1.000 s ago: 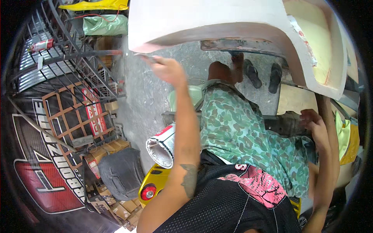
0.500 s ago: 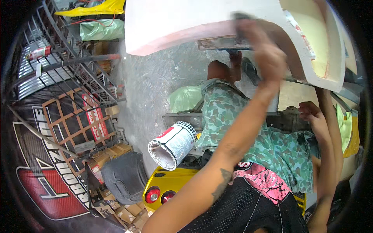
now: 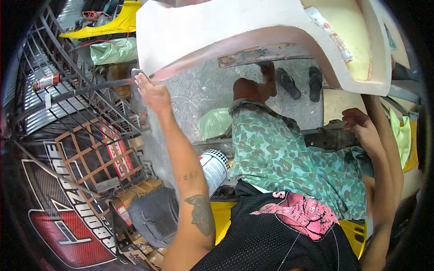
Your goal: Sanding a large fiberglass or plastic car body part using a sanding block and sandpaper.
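Note:
My left hand [image 3: 153, 95] grips a small dark, pale-edged sanding pad [image 3: 139, 74] at the left end of the pinkish curved lower edge of a white moulded body panel [image 3: 190, 22], which spans the top of the view. My right hand [image 3: 359, 124] is at the right, beside an upright post [image 3: 374, 105] under the panel, fingers loosely bent and apart with nothing visible in them. My camouflage shorts and black-and-pink top fill the lower middle.
A paint can [image 3: 213, 169] lies on its side beside yellow bodywork [image 3: 221, 214]. At left are metal grilles [image 3: 68, 99], cardboard boxes and a dark banner [image 3: 49, 189]. Sandals [image 3: 314, 83] and a green bag [image 3: 212, 122] are on the concrete floor [image 3: 190, 90].
My left hand swept right along the panel's curved edge, then back left to its end, holding the pad. My right hand stays near the post. The view has shifted slightly.

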`<state>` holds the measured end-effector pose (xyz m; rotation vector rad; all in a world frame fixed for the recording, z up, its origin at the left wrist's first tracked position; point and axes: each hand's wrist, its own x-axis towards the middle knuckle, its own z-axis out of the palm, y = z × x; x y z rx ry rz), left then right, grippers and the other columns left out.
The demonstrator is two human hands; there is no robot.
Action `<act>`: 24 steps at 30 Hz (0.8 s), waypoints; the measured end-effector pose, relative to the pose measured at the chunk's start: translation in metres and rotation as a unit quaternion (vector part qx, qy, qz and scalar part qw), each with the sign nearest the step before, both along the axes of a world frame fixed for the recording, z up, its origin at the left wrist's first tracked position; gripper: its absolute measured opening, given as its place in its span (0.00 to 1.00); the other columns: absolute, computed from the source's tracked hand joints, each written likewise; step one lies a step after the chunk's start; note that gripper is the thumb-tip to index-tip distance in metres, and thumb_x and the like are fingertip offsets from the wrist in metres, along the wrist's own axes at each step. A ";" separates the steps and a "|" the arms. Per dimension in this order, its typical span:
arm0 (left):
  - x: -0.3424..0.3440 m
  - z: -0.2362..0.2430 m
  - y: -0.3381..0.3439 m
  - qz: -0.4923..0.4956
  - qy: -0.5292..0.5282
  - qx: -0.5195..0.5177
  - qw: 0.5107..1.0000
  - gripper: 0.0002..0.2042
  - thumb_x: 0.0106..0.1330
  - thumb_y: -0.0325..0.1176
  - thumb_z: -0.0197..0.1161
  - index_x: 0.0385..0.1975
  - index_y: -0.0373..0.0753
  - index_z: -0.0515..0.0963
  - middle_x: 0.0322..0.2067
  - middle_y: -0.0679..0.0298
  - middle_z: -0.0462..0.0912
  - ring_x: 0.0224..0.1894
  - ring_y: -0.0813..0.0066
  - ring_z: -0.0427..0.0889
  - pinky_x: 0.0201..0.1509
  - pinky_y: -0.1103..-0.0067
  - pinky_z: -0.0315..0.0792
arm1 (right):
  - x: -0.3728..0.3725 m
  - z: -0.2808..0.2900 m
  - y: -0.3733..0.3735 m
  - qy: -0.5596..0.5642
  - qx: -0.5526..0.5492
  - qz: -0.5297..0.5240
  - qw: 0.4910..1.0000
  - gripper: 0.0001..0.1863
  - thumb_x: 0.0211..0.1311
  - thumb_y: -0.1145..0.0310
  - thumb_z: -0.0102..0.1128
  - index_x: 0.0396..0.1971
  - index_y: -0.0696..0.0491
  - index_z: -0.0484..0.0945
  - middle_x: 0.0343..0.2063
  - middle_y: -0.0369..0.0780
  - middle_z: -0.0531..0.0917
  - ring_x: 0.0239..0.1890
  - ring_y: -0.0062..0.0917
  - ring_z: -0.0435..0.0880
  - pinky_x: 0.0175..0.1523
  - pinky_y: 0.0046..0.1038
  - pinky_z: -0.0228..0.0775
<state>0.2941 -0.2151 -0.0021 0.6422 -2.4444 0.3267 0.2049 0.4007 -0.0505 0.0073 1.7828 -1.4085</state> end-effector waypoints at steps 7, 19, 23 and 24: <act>-0.023 0.014 0.055 -0.038 -0.153 0.126 0.979 0.28 0.58 0.19 0.46 0.62 0.27 0.72 0.65 0.41 0.71 0.69 0.47 0.68 0.76 0.63 0.58 | -0.001 -0.007 0.012 0.026 0.024 0.030 0.999 0.22 0.54 0.79 0.49 0.51 0.60 0.77 0.47 0.41 0.82 0.51 0.27 0.80 0.58 0.28 0.72; -0.103 0.044 0.304 -0.404 -0.022 0.136 0.904 0.27 0.56 0.23 0.53 0.59 0.21 0.70 0.59 0.35 0.74 0.66 0.41 0.71 0.75 0.56 0.58 | 0.005 -0.006 0.012 0.022 0.014 -0.004 1.000 0.21 0.57 0.80 0.49 0.52 0.61 0.76 0.47 0.42 0.81 0.52 0.26 0.80 0.59 0.28 0.71; -0.076 0.036 0.211 -0.319 -0.048 0.156 0.934 0.33 0.49 0.19 0.54 0.63 0.25 0.70 0.61 0.39 0.74 0.66 0.42 0.71 0.76 0.59 0.57 | 0.003 0.001 0.013 0.028 0.035 -0.017 0.999 0.21 0.56 0.79 0.49 0.51 0.62 0.76 0.46 0.43 0.81 0.50 0.27 0.80 0.59 0.29 0.71; -0.061 0.029 0.160 -0.240 -0.064 0.124 0.961 0.32 0.51 0.21 0.53 0.62 0.25 0.70 0.61 0.39 0.74 0.65 0.44 0.71 0.75 0.63 0.60 | 0.003 -0.001 0.008 0.048 0.030 0.001 0.998 0.20 0.56 0.79 0.49 0.51 0.62 0.77 0.44 0.43 0.82 0.49 0.27 0.80 0.59 0.28 0.70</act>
